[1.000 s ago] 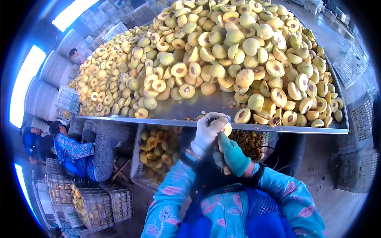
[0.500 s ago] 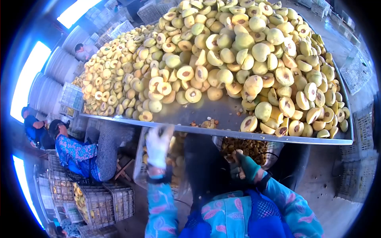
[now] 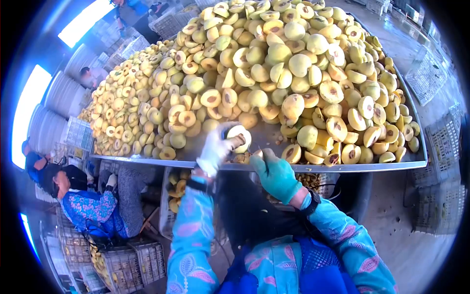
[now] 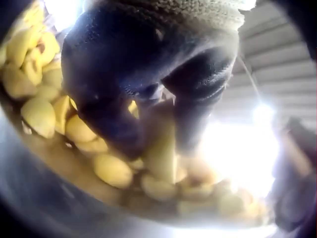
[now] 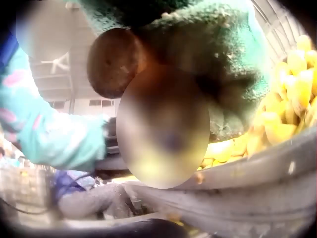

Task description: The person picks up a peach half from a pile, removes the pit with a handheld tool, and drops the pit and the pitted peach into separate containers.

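Observation:
My left hand (image 3: 215, 148), in a white glove with dark-coated fingers, grips a halved yellow peach (image 3: 240, 139) over the front edge of the metal tray. Its cut face shows a brown centre. In the left wrist view, the dark fingers (image 4: 114, 114) curl round a pale yellow piece (image 4: 161, 153). Just to the right, my green-gloved right hand (image 3: 277, 177) is curled round a tool whose round brown wooden end (image 5: 114, 63) shows in the right wrist view. The tool's working end is hidden or blurred.
A large heap of halved peaches (image 3: 289, 68) fills the metal tray (image 3: 313, 168). Beneath it stand a crate of peach halves (image 3: 172, 206) and another of brown scraps (image 3: 311, 180). A seated person (image 3: 93, 206) works at the left. Stacked crates (image 3: 440, 206) stand at right.
My left hand dipped left over the lower crate, then came up to the tray's edge, now with a peach half. My right hand rose from the lap to the tray's edge.

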The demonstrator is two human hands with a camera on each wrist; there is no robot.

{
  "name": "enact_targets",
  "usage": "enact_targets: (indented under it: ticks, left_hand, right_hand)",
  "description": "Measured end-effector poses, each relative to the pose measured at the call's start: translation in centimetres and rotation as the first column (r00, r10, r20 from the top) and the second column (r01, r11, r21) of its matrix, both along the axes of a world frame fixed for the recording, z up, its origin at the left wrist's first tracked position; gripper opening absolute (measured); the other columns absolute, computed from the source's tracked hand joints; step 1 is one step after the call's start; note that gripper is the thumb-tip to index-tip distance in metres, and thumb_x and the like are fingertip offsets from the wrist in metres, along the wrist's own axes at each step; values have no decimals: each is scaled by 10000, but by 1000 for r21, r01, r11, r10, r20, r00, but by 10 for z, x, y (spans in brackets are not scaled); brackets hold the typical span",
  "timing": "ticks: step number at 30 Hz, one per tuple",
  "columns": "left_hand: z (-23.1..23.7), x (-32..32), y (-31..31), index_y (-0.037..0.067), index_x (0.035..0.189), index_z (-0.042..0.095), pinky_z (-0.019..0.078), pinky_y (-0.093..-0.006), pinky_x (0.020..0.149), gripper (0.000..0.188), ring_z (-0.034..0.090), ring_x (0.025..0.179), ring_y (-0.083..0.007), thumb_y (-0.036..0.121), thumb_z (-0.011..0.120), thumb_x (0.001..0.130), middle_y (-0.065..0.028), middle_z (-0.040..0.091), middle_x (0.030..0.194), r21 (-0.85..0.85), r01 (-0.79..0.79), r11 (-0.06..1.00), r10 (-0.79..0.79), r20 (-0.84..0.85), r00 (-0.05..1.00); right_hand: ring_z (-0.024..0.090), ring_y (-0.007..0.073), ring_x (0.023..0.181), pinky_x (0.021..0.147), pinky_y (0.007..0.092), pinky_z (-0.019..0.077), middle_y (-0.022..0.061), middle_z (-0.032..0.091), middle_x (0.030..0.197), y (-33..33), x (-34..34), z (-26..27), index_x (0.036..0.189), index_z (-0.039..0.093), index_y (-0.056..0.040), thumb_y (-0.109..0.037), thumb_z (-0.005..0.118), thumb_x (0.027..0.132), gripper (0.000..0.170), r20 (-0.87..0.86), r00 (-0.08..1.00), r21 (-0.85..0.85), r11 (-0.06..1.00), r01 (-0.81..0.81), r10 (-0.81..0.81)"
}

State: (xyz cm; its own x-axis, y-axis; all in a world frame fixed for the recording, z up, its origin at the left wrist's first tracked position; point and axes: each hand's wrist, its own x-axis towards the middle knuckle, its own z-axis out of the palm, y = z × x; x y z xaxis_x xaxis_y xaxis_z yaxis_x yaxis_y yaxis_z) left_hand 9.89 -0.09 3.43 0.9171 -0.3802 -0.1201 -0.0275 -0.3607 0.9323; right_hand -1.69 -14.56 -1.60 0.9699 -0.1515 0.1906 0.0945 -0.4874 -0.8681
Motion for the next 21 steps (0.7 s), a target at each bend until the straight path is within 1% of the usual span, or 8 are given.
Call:
enact_targets:
  ticks: [1, 2, 4, 8, 17, 19, 20, 21]
  left_hand:
    - [-8, -12, 0, -29, 1101, 603, 495, -299, 830, 358, 619, 934, -176, 140, 666, 791, -80, 658, 999, -155, -30, 987, 27, -21, 999]
    - [-16, -23, 0, -28, 1109, 601, 495, -300, 836, 319, 619, 948, -177, 143, 621, 841, -83, 659, 1006, -308, -60, 950, 48, -47, 998]
    - [-27, -49, -8, -24, 1128, 595, 499, -307, 838, 296, 619, 975, -174, 189, 527, 934, -92, 657, 1026, -310, 39, 950, 55, 289, 956]
    - [-33, -67, -18, -29, 1112, 592, 511, -303, 817, 321, 644, 915, -188, 239, 459, 996, -124, 653, 1045, -595, -218, 773, 127, -192, 973]
    - [-41, -74, -24, -45, 1026, 619, 499, -271, 731, 199, 602, 781, -141, 126, 569, 936, -98, 672, 958, -510, -277, 814, 299, -41, 953]
    - [-42, -74, -31, -49, 1002, 624, 491, -259, 693, 172, 593, 744, -126, 97, 576, 925, -79, 669, 894, -482, -208, 851, 268, 58, 962]
    - [-37, -82, -34, -55, 977, 627, 482, -248, 634, 149, 575, 688, -108, 72, 582, 914, -64, 649, 839, -536, -268, 801, 224, -147, 963]
    - [-34, -84, -39, -56, 968, 628, 475, -244, 611, 141, 565, 665, -101, 63, 586, 906, -59, 638, 808, -553, -258, 792, 229, -123, 966]
  right_hand:
    - [617, 416, 660, 555, 502, 470, 227, 613, 693, 0, 4, 8, 931, 501, -48, -360, 467, 967, 316, -112, 992, 44, 998, -46, 50]
    - [617, 416, 660, 555, 502, 470, 227, 613, 693, 5, 3, 6, 931, 501, -48, -360, 467, 967, 316, -108, 993, 43, 998, -49, 53]
    - [605, 434, 609, 532, 519, 467, 237, 595, 623, 12, 0, -3, 921, 479, -3, -375, 444, 977, 378, -41, 999, -82, 997, -3, 0]
    - [605, 433, 607, 532, 519, 466, 229, 596, 622, 6, -13, -5, 911, 488, 0, -368, 442, 979, 377, -45, 998, -6, 999, -33, 32]
    - [601, 448, 691, 592, 499, 466, 264, 614, 739, 16, -28, -8, 948, 508, 17, -341, 438, 984, 367, -67, 989, 102, 987, -122, 129]
    - [597, 446, 713, 605, 485, 456, 263, 610, 747, 26, -36, -9, 957, 526, 24, -332, 443, 985, 367, -46, 999, 329, 944, 1, 15]
    - [597, 446, 713, 605, 485, 456, 263, 610, 747, 27, -36, -7, 957, 526, 24, -332, 443, 985, 367, -42, 999, 328, 945, -1, 15]
    - [598, 438, 720, 616, 475, 455, 261, 608, 756, 28, -39, -4, 963, 537, 28, -334, 445, 985, 374, -95, 995, 419, 907, 34, 7]
